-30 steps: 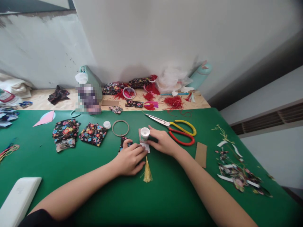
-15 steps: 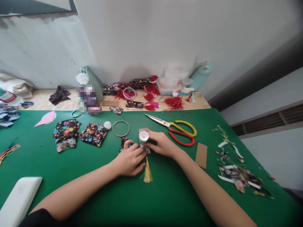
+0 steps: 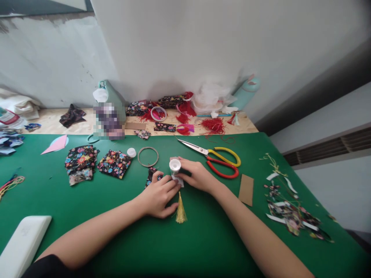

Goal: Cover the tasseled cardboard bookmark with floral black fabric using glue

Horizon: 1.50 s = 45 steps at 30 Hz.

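My right hand (image 3: 195,174) is closed on a small white bottle (image 3: 175,166), held upright over a small pale piece (image 3: 180,181) on the green table. My left hand (image 3: 162,195) presses its fingertips on the near edge of that piece. Below the fingers a yellow tassel (image 3: 181,210) lies on the table. A black floral cloth piece (image 3: 150,177) shows partly behind my left hand. A round white cap (image 3: 131,152) and a ring (image 3: 148,156) lie beyond it.
Scissors (image 3: 222,158) with red and yellow handles lie beyond my right hand. A brown card (image 3: 246,190) and fabric scraps (image 3: 292,218) are on the right. Floral cloth stacks (image 3: 114,164) lie left. A white case (image 3: 27,243) sits at the near left.
The white bottle has shifted very slightly to the left and away. Both hands stay in nearly the same places.
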{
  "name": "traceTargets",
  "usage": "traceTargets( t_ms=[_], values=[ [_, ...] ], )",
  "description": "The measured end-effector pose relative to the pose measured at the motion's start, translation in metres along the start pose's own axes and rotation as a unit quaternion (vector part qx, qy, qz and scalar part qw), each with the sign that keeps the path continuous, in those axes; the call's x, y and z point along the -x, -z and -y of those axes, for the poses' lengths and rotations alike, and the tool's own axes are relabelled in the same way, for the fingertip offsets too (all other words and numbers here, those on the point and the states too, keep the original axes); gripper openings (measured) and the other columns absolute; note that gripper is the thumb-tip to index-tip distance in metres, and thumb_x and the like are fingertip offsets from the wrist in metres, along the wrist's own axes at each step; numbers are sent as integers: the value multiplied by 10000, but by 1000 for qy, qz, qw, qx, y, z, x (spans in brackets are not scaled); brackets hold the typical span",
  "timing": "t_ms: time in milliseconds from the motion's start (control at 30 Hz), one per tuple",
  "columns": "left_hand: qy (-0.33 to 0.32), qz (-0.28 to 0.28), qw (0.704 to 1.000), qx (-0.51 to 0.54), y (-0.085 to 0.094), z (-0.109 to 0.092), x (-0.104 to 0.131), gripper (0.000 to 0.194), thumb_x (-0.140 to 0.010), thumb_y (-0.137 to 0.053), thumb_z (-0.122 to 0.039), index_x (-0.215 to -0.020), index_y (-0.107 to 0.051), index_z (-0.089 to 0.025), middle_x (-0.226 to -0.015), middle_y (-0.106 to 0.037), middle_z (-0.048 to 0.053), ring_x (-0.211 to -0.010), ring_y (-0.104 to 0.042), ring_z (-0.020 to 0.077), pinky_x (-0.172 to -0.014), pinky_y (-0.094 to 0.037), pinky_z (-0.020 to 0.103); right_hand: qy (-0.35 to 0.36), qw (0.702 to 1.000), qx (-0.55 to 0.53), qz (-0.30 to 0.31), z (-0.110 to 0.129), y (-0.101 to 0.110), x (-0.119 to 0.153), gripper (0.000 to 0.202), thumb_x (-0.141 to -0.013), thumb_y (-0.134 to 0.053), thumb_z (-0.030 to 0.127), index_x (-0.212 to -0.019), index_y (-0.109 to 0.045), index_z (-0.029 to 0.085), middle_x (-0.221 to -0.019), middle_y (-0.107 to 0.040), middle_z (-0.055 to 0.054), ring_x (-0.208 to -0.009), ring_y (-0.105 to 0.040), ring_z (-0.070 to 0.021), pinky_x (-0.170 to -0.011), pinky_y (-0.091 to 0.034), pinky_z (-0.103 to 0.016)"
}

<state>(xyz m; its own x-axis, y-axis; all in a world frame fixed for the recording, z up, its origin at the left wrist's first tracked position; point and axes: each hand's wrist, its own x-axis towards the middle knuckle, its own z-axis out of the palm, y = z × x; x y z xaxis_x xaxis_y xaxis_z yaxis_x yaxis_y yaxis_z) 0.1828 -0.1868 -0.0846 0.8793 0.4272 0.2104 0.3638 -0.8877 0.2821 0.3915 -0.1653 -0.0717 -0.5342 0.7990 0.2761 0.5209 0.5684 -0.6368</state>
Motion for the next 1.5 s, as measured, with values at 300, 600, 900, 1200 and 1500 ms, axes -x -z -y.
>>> traceTargets(
  t_ms=[300, 600, 900, 1200, 1500],
  values=[
    [-4, -4, 1000, -13, -1, -1, 1, 470, -868, -419, -400, -1226, -511, -109, -1118, -612, 138, -1057, -510, 276, -988, -224, 487, 3, 1000, -13, 13, 1, 1, -3, 233, -825, -546, 153, -1043, -604, 212, -1105, -673, -71, -1073, -616, -214, -1038, -405, -424],
    [-8, 2, 1000, -11, -1, 0, 0, 449, -880, -397, -387, -1214, -509, -109, -1106, -620, 143, -1050, -523, 275, -975, -227, 502, 3, 1000, -14, 10, -2, 6, -1, 259, -835, -544, 156, -1079, -600, 222, -1158, -656, -56, -1118, -591, -206, -1070, -368, -437],
    [-9, 3, 1000, -18, -1, 0, 1, 440, -887, -395, -380, -1209, -513, -106, -1129, -616, 142, -1028, -535, 257, -997, -230, 501, -3, 1000, -17, 5, -4, 10, 0, 210, -824, -560, 155, -1012, -623, 222, -1038, -695, -42, -1020, -641, -198, -1076, -360, -448],
    [-12, 1, 1000, -21, 0, 0, 0, 429, -888, -393, -374, -1203, -514, -110, -1128, -615, 136, -1027, -540, 258, -985, -244, 503, 0, 1000, -13, 12, -6, 13, 3, 233, -820, -560, 149, -1036, -617, 218, -1077, -686, -58, -1084, -611, -217, -1080, -346, -456],
    [-10, 11, 999, -30, -1, 0, 1, 440, -883, -408, -383, -1217, -509, -114, -1128, -607, 140, -1032, -541, 266, -982, -271, 500, 22, 998, 52, -36, -10, 12, 8, 274, -816, -550, 197, -1086, -581, 229, -1047, -688, -62, -981, -643, -216, -1033, -380, -503]
  ],
)
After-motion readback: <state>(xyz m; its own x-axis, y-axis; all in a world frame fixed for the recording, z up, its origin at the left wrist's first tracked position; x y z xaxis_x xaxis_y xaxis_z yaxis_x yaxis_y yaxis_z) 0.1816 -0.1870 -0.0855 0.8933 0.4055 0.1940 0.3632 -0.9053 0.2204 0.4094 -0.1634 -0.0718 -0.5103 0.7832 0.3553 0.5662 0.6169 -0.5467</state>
